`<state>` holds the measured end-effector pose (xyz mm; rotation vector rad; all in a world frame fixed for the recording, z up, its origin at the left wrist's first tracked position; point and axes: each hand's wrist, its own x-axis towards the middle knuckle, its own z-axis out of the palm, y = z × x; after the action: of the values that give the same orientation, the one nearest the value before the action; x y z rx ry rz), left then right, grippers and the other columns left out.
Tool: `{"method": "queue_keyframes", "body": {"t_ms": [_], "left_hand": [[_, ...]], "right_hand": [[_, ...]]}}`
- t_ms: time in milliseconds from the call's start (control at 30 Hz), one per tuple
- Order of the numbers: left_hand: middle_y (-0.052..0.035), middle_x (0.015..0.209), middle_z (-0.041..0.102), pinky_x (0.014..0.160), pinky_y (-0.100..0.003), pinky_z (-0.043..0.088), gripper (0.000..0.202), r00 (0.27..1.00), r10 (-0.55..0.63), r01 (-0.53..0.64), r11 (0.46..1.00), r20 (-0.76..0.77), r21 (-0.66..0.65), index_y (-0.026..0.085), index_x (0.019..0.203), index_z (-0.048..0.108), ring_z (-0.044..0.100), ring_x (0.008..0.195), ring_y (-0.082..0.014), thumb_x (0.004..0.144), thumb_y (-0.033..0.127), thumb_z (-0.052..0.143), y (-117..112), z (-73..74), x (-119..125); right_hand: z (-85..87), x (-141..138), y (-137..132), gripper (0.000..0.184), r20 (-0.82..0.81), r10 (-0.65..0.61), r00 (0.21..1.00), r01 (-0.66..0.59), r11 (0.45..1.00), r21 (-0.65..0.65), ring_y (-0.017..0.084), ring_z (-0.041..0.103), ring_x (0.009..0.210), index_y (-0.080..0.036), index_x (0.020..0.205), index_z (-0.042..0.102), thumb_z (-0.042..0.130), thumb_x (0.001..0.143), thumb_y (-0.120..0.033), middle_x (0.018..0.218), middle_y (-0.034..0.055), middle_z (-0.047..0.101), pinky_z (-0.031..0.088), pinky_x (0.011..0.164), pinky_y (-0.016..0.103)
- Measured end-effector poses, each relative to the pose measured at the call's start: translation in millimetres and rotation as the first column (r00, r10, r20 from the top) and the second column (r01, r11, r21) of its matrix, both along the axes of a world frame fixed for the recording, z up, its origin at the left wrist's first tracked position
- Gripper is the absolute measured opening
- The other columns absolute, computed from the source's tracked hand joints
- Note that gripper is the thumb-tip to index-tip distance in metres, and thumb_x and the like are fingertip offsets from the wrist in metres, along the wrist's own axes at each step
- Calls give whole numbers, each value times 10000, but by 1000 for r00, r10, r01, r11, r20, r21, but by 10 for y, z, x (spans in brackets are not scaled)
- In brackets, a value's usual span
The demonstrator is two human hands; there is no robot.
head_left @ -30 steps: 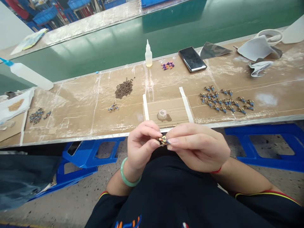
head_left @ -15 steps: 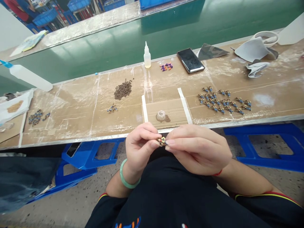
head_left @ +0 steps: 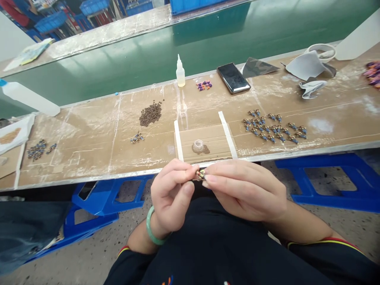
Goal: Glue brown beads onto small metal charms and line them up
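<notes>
A small painted figurine [head_left: 201, 174] with gold, red and blue-grey parts is held just in front of the bench edge. My right hand [head_left: 247, 190] pinches it from the right between thumb and fingers. My left hand [head_left: 172, 194] has its fingertips closed against its left end, the thumb tip slightly lower; the fingertips hide part of the piece. Beyond the hands, a small clear cup [head_left: 198, 146] stands on a cardboard piece [head_left: 213, 136] taped down with white strips. A few similar figurines [head_left: 137, 137] lie to the left, and several more [head_left: 274, 126] sit in rows to the right.
A pile of small brown discs [head_left: 151, 113], a dropper bottle [head_left: 180, 72], purple-and-orange pieces [head_left: 204, 85] and a phone [head_left: 233, 78] lie farther back. More figurines [head_left: 37, 149] are at far left. Blue stools [head_left: 326, 180] stand under the bench edge [head_left: 142, 171].
The left thumb has dropped away from the figurine's left end and the left hand has turned slightly. The figurine is tilted differently between the fingers. The whole view has shifted slightly.
</notes>
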<state>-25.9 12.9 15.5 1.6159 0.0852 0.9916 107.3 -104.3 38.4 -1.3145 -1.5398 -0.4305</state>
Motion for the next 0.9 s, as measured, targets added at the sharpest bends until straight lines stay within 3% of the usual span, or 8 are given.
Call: {"method": "queue_keyframes", "body": {"t_ms": [233, 533, 900], "left_hand": [[-60, 953, 739, 726, -364, 526, 262, 1000, 28, -28, 997, 10, 73, 267, 1144, 761, 645, 827, -209, 924, 308, 626, 41, -21, 9], [-43, 959, 728, 739, -350, 518, 279, 996, -61, 60, 998, 62, 14, 258, 1170, 752, 625, 850, -192, 918, 272, 634, 48, -55, 18], [-30, 942, 690, 719, -332, 497, 307, 984, -122, 122, 993, 128, 7, 227, 1200, 741, 588, 832, -165, 916, 221, 625, 50, -40, 46]], "right_hand": [[-15, 18, -8, 93, 62, 44, 997, -44, 999, 6, 126, 716, 987, -77, 1006, 664, 627, 949, -14, 960, 93, 751, 638, 946, 233], [31, 43, -61, 133, 124, 85, 989, -81, 996, -43, 178, 721, 1061, -42, 1057, 663, 635, 932, -10, 1016, 143, 750, 643, 979, 285], [74, 80, -127, 181, 122, 111, 986, -94, 986, -136, 170, 724, 1104, -185, 1107, 657, 635, 958, -85, 1104, 65, 757, 653, 976, 286]]}}
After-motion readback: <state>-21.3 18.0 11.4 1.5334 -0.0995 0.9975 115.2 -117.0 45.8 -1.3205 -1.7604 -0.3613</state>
